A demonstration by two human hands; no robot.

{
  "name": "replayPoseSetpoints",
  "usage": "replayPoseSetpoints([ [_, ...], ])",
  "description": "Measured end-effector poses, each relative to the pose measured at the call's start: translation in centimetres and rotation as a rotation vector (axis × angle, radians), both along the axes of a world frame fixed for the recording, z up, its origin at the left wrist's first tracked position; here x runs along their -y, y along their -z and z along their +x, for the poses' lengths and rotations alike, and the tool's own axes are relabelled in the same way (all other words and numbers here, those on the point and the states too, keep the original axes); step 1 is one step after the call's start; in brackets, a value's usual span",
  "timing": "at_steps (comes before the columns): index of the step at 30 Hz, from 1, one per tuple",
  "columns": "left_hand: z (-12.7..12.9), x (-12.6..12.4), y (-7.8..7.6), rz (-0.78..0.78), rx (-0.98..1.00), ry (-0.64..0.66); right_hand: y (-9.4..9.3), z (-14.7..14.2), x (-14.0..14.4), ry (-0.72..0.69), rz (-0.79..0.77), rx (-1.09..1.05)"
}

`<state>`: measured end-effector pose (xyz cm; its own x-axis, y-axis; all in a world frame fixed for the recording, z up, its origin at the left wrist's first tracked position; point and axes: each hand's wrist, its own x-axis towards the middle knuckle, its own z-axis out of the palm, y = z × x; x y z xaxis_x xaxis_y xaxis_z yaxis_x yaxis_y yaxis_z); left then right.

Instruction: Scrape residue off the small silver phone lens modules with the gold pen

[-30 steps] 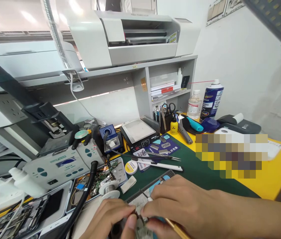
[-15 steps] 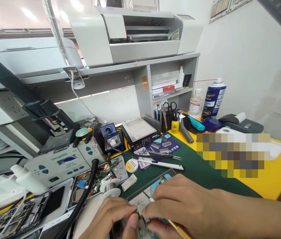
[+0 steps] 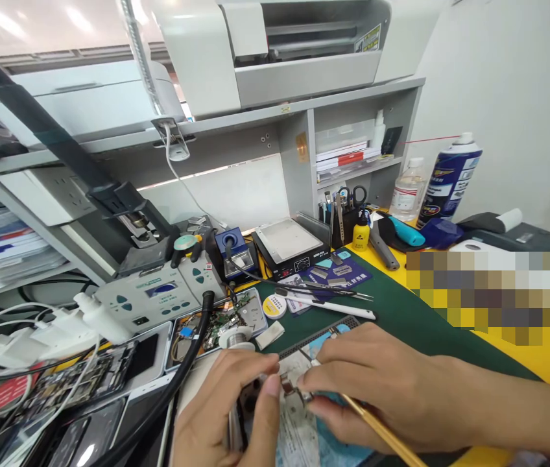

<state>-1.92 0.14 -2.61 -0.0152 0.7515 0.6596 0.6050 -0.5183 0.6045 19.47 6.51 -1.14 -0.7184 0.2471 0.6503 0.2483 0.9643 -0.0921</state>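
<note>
My left hand [image 3: 231,402] has its thumb and forefinger pinched at the edge of a small electronic part [image 3: 287,387], brownish with metal on it. On the other side of that part, the fingertips of my right hand [image 3: 377,383] are closed together. A slim gold-coloured rod [image 3: 377,428], perhaps a tool handle, runs out from under my right palm; its tip is hidden. Below both hands lies a stained blue and grey work mat [image 3: 299,431]. A dark object with a metallic edge [image 3: 248,405] shows partly behind my left thumb.
Tweezers [image 3: 353,295], a white pen-like tool [image 3: 333,305] and a solder spool [image 3: 236,338] lie beyond the mat. A tray of circuit boards [image 3: 246,311], a rework station [image 3: 158,292] and its black hose [image 3: 192,350] stand left. A heating plate [image 3: 289,240] sits behind.
The view has shifted, so the bench sits further right in the picture. My left fingers have eased slightly from the right ones, and more of the small part shows between them.
</note>
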Motion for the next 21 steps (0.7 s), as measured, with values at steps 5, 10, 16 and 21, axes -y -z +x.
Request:
replayPoseSetpoints([
  [5, -0.17, 0.02, -0.40, 0.004, -0.062, 0.041, -0.02, 0.04, 0.11, -0.005, -0.008, -0.005],
  [10, 0.13, 0.03, -0.29, -0.007, -0.028, 0.040, -0.12, -0.01, 0.21, -0.016, -0.012, 0.004],
  [16, 0.33, 0.29, -0.38, -0.028, -0.030, 0.066, 0.14, 0.02, 0.03, -0.015, -0.018, -0.004],
  [21, 0.43, 0.27, -0.34, -0.098, 0.061, 0.103, 0.00, 0.00, 0.11, -0.010, -0.003, -0.004],
])
